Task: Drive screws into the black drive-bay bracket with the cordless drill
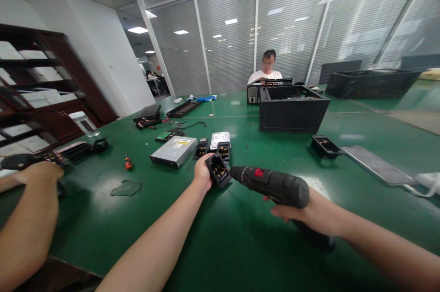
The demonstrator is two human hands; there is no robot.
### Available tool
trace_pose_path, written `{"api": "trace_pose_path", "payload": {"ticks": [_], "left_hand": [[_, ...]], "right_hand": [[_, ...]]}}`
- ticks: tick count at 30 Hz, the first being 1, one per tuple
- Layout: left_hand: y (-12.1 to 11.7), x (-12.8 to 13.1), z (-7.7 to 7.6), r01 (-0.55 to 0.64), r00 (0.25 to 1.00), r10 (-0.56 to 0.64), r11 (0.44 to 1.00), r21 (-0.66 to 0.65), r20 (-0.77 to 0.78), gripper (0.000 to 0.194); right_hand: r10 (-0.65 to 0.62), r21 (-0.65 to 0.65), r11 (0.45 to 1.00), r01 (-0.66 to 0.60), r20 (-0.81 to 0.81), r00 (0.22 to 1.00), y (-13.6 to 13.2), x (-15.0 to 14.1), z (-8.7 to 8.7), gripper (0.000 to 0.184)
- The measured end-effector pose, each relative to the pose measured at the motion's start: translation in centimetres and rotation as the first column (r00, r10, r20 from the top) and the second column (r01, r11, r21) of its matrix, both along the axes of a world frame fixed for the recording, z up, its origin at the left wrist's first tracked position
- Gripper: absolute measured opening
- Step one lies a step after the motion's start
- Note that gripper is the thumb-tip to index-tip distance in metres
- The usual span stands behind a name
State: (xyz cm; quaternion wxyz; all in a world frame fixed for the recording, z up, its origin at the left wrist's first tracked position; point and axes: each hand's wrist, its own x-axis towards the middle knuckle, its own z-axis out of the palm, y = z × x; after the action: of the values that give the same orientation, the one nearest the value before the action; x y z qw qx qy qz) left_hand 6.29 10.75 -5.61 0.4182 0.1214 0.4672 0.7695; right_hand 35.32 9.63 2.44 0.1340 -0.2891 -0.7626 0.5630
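My left hand [202, 172] is closed around a small black bracket with brass contacts [218, 170], tilted up off the green table [213, 246]. My right hand [307, 212] grips a black electric screwdriver with a red switch [271, 184]; its tip points left at the bracket and nearly touches it. Just behind the bracket lie two similar black brackets [223, 149], a silver hard drive [220, 138] and a grey optical drive [173, 151].
An open black computer case [292, 108] stands behind, with a person seated beyond it. Another person's arm [30, 209] rests at the left edge. A small orange screwdriver [128, 162], cables, a circuit board, another bracket [325, 146] and a metal panel [373, 164] lie around.
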Motion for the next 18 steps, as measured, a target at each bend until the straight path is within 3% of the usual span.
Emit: {"api": "trace_pose_path", "payload": {"ticks": [5,10,14,18], "left_hand": [[0.0,-0.1,-0.3,0.036,0.999,-0.036,0.999,0.019,-0.003,0.013],[-0.2,-0.3,-0.3,0.135,0.991,-0.136,0.990,0.031,0.018,0.015],[-0.5,-0.6,-0.2,0.240,0.970,-0.241,0.971,0.019,0.035,0.013],[-1.0,-0.4,0.0,0.207,0.976,-0.205,0.978,-0.024,0.070,0.012]], "right_hand": [[0.019,0.118,0.993,-0.012,-0.059,0.998,-0.5,0.3,0.4,0.050],[0.012,-0.061,0.998,-0.016,-0.054,0.998,0.3,0.6,-0.5,0.034],[0.002,-0.106,0.994,-0.010,-0.080,0.997,0.8,0.6,-0.7,0.032],[-0.014,-0.155,0.988,0.000,-0.088,0.996,0.5,0.7,-0.8,0.023]]}}
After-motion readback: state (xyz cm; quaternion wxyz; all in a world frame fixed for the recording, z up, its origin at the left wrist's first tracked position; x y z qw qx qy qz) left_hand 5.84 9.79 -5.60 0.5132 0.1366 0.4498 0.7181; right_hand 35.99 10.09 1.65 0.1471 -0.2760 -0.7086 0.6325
